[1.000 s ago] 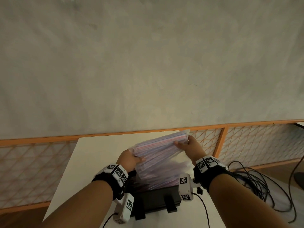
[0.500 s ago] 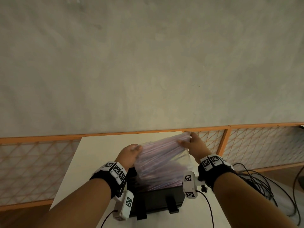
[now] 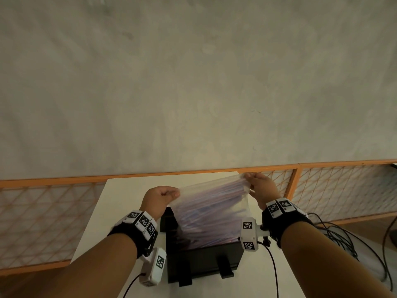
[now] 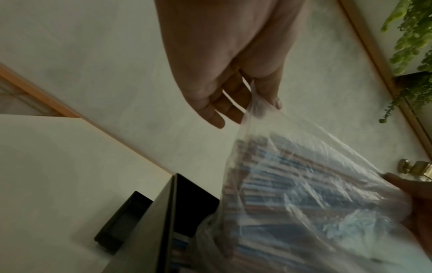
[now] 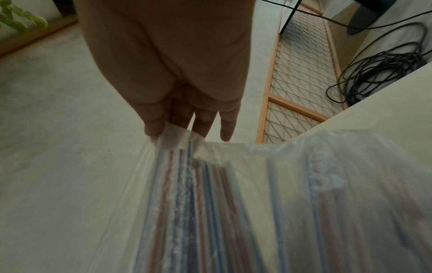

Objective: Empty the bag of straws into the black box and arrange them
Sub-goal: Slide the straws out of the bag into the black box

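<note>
**Both hands hold the upturned bag of straws over the black box**

The clear plastic bag hangs between the two hands, raised above the black box with its lower end down inside the box opening. The left hand pinches the bag's upper left corner between thumb and fingers; in the left wrist view the thin film is drawn taut from that pinch, and the other fingers lie loosely curved beside it. The right hand pinches the upper right corner, which sits higher and farther from the person than the left one, so the top edge of the bag slopes up to the right. In the right wrist view the plastic is caught between thumb and forefinger while the remaining fingers point down, straight and free of it.

The straws, striped red, blue and white, lie packed in the bag, running slantwise down from the right hand towards the box. Their lower ends are blurred where they meet the box, and whether any have left the bag cannot be told.

The box stands on a pale table, just in front of the wrists. Behind the table runs an orange-framed lattice screen, and dark cables lie coiled to the right
</note>
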Tool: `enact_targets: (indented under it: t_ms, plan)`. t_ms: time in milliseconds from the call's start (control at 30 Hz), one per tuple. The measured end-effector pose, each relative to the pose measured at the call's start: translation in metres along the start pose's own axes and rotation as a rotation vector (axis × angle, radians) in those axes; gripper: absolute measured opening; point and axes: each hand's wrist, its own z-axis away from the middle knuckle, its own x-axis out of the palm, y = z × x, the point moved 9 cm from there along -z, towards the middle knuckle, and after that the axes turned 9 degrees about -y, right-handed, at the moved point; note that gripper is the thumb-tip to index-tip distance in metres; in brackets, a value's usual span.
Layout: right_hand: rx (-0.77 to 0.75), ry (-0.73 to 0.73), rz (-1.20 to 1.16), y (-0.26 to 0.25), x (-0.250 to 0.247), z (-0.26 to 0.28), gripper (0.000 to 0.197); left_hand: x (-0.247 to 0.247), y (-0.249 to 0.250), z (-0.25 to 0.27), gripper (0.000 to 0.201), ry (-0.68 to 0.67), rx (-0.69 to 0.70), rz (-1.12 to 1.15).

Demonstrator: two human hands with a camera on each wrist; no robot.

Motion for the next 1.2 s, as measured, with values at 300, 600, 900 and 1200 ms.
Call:
enact_targets:
  t_ms: [300,600,900,1200]
  plan:
    - [0.027,0.033,0.117,-0.01,0.003,0.009,0.026,-0.016,0.0,0.001,0.021,0.072,-0.005,-0.011]
    - [0.02,-0.025,0.196,-0.022,0.008,0.016,0.028,0.025,-0.047,0.011,0.005,-0.105,-0.4,0.154]
    - [0.13,-0.105,0.408,0.014,0.001,0.025,0.051,0.028,-0.042,0.008,0.006,-0.07,-0.389,0.29]
    - [0.027,-0.061,0.184,-0.002,0.003,0.007,0.029,0.015,-0.021,0.002,0.02,-0.007,-0.25,0.129]
